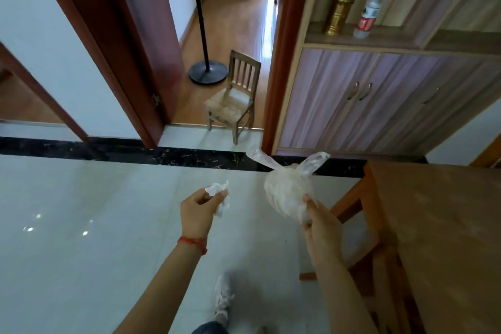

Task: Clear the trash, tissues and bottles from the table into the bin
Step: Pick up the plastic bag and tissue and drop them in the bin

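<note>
Left hand [199,210] fingers curl round crumpled white tissue [218,191], held in air above tile floor [81,211]. Right hand [317,218] pinches knotted clear plastic bag [287,194] from below, bag off table, just left of wooden table [447,225] left edge; contents pale, hard to make out. Red string bracelet [193,243] on left wrist. On cabinet shelf [366,39]: clear bottle [370,8], red cap, red label, writing unreadable; gold canister [339,15] beside it. Small wooden chair [234,99] in doorway; fan [202,22] head cut off by frame top. Bin out of view.

I can read nothing here — the red label [365,23] on the clear bottle [370,9] at one o'clock is too blurred to make out.
</note>
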The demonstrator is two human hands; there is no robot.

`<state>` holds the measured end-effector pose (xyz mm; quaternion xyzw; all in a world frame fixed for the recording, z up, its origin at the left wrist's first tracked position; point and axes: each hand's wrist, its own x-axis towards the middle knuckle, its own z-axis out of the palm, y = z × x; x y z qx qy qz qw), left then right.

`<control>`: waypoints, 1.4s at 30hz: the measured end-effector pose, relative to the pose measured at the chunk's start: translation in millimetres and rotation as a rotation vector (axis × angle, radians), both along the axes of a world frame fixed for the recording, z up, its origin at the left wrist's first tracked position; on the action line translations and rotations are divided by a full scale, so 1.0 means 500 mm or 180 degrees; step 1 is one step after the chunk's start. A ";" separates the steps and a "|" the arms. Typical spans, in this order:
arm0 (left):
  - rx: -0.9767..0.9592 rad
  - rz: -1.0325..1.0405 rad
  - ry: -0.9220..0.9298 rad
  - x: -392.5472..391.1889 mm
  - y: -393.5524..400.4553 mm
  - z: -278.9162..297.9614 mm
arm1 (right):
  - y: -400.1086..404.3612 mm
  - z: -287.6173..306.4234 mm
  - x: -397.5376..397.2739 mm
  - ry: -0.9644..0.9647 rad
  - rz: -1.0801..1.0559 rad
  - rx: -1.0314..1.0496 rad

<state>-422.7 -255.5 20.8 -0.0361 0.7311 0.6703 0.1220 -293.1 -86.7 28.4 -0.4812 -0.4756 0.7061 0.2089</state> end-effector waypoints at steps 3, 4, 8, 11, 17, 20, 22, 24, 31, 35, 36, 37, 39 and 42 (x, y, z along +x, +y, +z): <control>0.0027 -0.0004 -0.0055 -0.060 0.010 -0.011 | 0.009 -0.010 -0.062 0.0124 -0.0241 -0.0286; 0.0038 -0.0016 -0.0080 -0.084 0.016 -0.013 | 0.015 -0.012 -0.084 0.0144 -0.0316 -0.0364; 0.0005 -0.0127 -0.0147 -0.189 0.052 -0.014 | 0.048 -0.016 -0.169 0.0015 -0.0579 -0.0457; 0.0006 -0.0125 -0.0147 -0.269 0.084 -0.004 | 0.080 -0.018 -0.234 0.0012 -0.0632 -0.0389; 0.0103 -0.0335 -0.0281 -0.379 0.173 0.001 | 0.156 -0.035 -0.330 0.0153 -0.0776 -0.0314; 0.0116 -0.0440 -0.0293 -0.436 0.234 -0.007 | 0.208 -0.044 -0.381 0.0248 -0.0875 -0.0344; 0.0096 -0.0463 -0.0294 -0.477 0.283 -0.012 | 0.254 -0.052 -0.417 0.0287 -0.0910 -0.0363; 0.0097 -0.0481 -0.0305 -0.516 0.338 -0.017 | 0.305 -0.058 -0.453 0.0265 -0.0871 -0.0358; 0.0101 -0.0663 -0.0312 -0.618 0.533 -0.001 | 0.491 -0.048 -0.564 0.0276 -0.0889 -0.0374; 0.0120 -0.0807 -0.0325 -0.657 0.630 0.008 | 0.564 -0.040 -0.599 0.0033 -0.0838 -0.0083; 0.0100 -0.0863 -0.0320 -0.663 0.649 0.008 | 0.577 -0.041 -0.601 -0.0028 -0.0750 0.0115; 0.0067 -0.0929 -0.0315 -0.670 0.670 0.006 | 0.586 -0.036 -0.603 -0.0097 -0.0615 0.0308; -0.0056 -0.1068 -0.0284 -0.686 0.709 0.003 | 0.603 -0.032 -0.607 -0.0166 -0.0522 0.0589; -0.0251 -0.1304 -0.0110 -0.710 0.780 -0.001 | 0.643 -0.044 -0.616 -0.0213 -0.0674 0.0614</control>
